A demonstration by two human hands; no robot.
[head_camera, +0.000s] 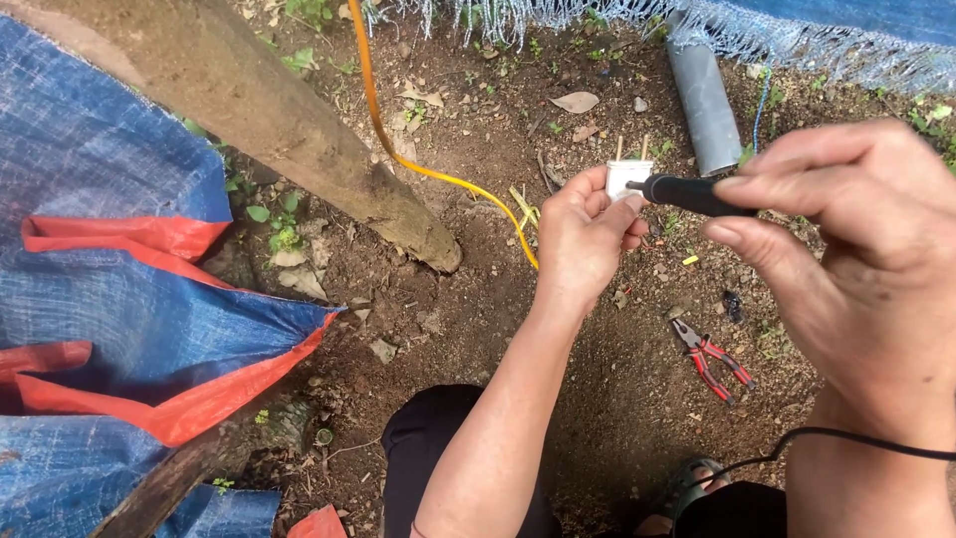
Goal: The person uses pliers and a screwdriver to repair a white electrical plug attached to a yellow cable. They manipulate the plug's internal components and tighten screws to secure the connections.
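The left hand (583,239) pinches a small white two-pin plug (628,176) above bare soil, while the right hand (856,249) grips a black-handled screwdriver (687,194), its tip at the plug's side; likely a screw is being worked, needing steady alignment. The orange cable (398,139) trails away; red-handled pliers (712,361) lie below, a grey pipe (702,100) beyond
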